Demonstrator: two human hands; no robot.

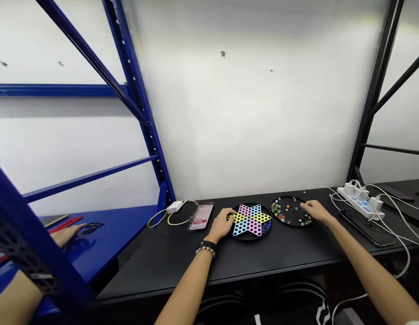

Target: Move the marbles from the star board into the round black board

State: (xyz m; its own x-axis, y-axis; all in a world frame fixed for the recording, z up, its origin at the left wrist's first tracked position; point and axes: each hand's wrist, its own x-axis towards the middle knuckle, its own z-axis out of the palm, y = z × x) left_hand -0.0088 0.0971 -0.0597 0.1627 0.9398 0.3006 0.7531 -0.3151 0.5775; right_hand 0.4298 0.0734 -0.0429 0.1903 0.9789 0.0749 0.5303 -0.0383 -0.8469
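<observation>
A round black Chinese checkers board with a pink, blue and yellow star of holes lies on the black table. My left hand, wearing a dark band and beads at the wrist, is closed on its left rim. Blue marbles sit in the rim at its lower right. To the right is a round black tray with several colourful marbles, mostly along its left side. My right hand is over the tray's right edge with its fingers pinched together; what is between the fingertips is hidden.
A phone and a white adapter with a cable lie left of the board. At right are a black phone and a white power strip with chargers and cables. Blue rack posts stand left; another person's hand is beyond.
</observation>
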